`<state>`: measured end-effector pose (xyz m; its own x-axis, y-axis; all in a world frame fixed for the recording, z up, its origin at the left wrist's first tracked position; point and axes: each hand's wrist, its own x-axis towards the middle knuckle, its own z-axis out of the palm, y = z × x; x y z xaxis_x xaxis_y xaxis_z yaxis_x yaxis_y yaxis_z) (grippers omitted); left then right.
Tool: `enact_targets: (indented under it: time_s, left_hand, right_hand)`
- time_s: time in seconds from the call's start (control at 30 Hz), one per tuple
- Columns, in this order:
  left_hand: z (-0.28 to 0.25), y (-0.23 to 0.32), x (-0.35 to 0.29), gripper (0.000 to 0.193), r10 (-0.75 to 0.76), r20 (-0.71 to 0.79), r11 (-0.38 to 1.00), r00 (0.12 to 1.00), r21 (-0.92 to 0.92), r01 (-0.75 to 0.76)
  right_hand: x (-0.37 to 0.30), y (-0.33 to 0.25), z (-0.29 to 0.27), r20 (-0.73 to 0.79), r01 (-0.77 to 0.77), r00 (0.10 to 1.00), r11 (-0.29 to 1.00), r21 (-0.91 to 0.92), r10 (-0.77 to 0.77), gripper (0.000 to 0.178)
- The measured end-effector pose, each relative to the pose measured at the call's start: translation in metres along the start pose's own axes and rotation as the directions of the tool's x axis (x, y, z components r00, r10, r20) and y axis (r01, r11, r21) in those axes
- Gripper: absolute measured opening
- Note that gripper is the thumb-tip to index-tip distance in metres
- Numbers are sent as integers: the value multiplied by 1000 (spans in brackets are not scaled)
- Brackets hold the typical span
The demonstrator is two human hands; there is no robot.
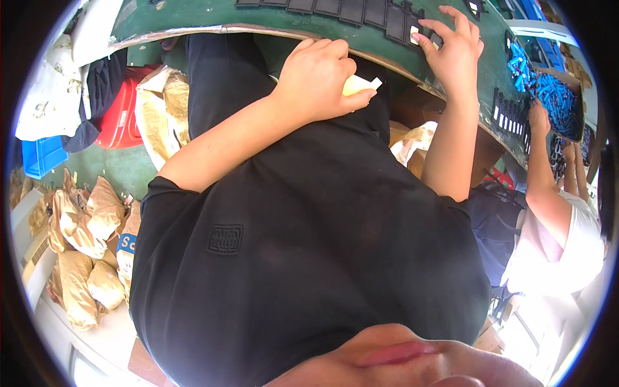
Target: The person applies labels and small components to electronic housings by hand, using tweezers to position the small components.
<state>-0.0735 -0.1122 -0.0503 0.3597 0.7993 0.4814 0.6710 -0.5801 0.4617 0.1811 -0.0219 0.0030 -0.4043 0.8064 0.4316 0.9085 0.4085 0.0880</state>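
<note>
Black parts (351, 9) partly beyond the upper edge

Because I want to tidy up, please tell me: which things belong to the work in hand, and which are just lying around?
Seems part of the work:
pale yellow item in left hand
white piece by right hand
black parts on green table

Seems just lying about:
blue bin
brown paper bags
red item

We are seeing a worn-edged green counter (193, 13), a green floor (119, 166) showing below, brown paper sacks (76, 280) bunching together at the left, and strong white light (558, 326) washing out the lower right.
</note>
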Motion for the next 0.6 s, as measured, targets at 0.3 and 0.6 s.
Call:
enact_targets:
  time_s: [0.3, 0.6]
  left_hand:
    - [0, 0, 0, 42, 11, -12, 1000, 1000, -5, -11]
    - [2, -5, 0, 43, 13, -1, 999, 1000, -33, -13]
  right_hand:
    - [-5, 1, 3, 50, 30, 998, 999, 32, -32, 21]
    - [-29, 55, -1, -75, -390, 903, 880, 273, 423, 31]
